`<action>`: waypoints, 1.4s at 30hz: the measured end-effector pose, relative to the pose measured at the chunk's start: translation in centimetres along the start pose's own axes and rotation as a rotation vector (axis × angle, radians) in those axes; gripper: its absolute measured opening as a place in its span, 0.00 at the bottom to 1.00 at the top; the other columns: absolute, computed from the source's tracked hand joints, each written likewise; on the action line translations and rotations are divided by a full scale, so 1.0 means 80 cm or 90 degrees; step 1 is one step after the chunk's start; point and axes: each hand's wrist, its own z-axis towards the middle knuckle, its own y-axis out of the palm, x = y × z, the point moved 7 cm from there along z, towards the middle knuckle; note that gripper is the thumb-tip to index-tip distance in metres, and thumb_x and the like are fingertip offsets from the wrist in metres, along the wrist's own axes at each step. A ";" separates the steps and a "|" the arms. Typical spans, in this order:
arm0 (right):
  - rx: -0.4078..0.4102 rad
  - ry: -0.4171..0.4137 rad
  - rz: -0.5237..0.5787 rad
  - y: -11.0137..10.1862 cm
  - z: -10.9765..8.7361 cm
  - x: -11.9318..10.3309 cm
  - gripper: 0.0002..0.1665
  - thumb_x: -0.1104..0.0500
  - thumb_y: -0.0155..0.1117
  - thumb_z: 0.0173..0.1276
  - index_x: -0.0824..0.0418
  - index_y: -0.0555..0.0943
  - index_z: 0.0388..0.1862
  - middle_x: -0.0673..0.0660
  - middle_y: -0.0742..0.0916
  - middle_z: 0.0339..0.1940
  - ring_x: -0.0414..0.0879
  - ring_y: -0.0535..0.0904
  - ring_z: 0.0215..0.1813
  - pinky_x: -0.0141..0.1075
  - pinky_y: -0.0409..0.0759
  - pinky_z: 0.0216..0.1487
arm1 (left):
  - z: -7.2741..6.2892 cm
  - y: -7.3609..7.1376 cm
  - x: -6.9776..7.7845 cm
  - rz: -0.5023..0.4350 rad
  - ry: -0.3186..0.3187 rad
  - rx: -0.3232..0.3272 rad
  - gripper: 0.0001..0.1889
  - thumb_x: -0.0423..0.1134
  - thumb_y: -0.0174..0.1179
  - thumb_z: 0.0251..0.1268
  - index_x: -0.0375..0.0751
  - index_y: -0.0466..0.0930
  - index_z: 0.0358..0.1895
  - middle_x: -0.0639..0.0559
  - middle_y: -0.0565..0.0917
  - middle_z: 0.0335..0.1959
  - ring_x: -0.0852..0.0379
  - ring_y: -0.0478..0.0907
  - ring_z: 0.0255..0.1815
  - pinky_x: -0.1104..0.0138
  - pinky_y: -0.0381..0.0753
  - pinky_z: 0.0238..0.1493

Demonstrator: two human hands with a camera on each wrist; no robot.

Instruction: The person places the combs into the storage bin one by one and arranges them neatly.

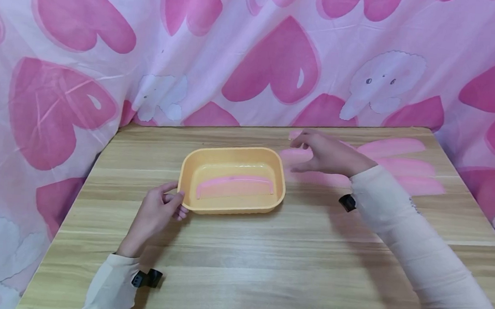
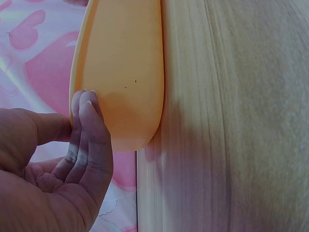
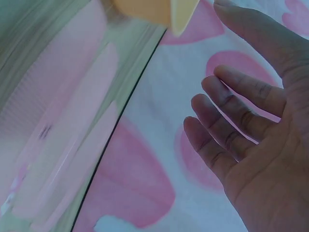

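Note:
A yellow plastic basin (image 1: pixel 231 210) stands on the wooden table, with one pink comb (image 1: pixel 236 187) lying inside. My left hand (image 1: pixel 153 212) pinches the basin's near left corner. In the left wrist view, the thumb is at the rim and the other fingers lie against the basin's (image 2: pixel 128 58) outer wall. To the right of the basin, my right hand (image 1: pixel 332 154) hovers over several pink combs (image 1: pixel 410 166), hiding part of them. The right wrist view shows this hand (image 3: pixel 260 130) with fingers spread and holding nothing, apart from the combs (image 3: pixel 72 116).
The wooden table (image 1: pixel 238 270) ends at a back edge just behind the basin and combs. A pink cloth (image 1: pixel 256 39) with hearts and cartoon animals hangs behind it and along both sides. Each sleeve carries a small black device (image 1: pixel 147 278) at the wrist.

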 end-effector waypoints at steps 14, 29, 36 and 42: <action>0.000 0.063 0.032 0.000 -0.038 0.069 0.34 0.55 0.81 0.58 0.73 0.80 0.57 0.67 0.82 0.55 0.64 0.77 0.57 0.57 0.79 0.57 | -0.001 0.000 0.000 -0.005 0.004 -0.004 0.23 0.33 0.52 0.79 0.25 0.66 0.70 0.41 0.86 0.27 0.54 0.83 0.25 0.64 0.88 0.29; -0.035 0.103 0.047 0.018 -0.060 0.127 0.39 0.54 0.80 0.59 0.78 0.77 0.60 0.71 0.83 0.55 0.62 0.78 0.56 0.58 0.78 0.58 | 0.000 0.001 -0.001 -0.003 0.006 -0.004 0.22 0.32 0.52 0.79 0.24 0.66 0.70 0.40 0.86 0.26 0.55 0.83 0.24 0.65 0.88 0.29; -0.029 0.121 0.075 0.030 -0.063 0.145 0.37 0.57 0.80 0.59 0.79 0.77 0.59 0.70 0.84 0.53 0.62 0.79 0.56 0.58 0.78 0.59 | 0.000 0.000 -0.002 -0.006 0.007 -0.004 0.23 0.32 0.52 0.79 0.23 0.65 0.70 0.40 0.86 0.26 0.55 0.84 0.24 0.65 0.88 0.29; -0.032 0.129 0.072 0.038 -0.064 0.151 0.36 0.56 0.82 0.57 0.77 0.79 0.57 0.69 0.84 0.52 0.64 0.79 0.56 0.59 0.78 0.60 | 0.001 0.000 -0.001 -0.002 0.008 -0.004 0.23 0.32 0.53 0.79 0.24 0.66 0.70 0.40 0.85 0.26 0.55 0.83 0.24 0.65 0.88 0.28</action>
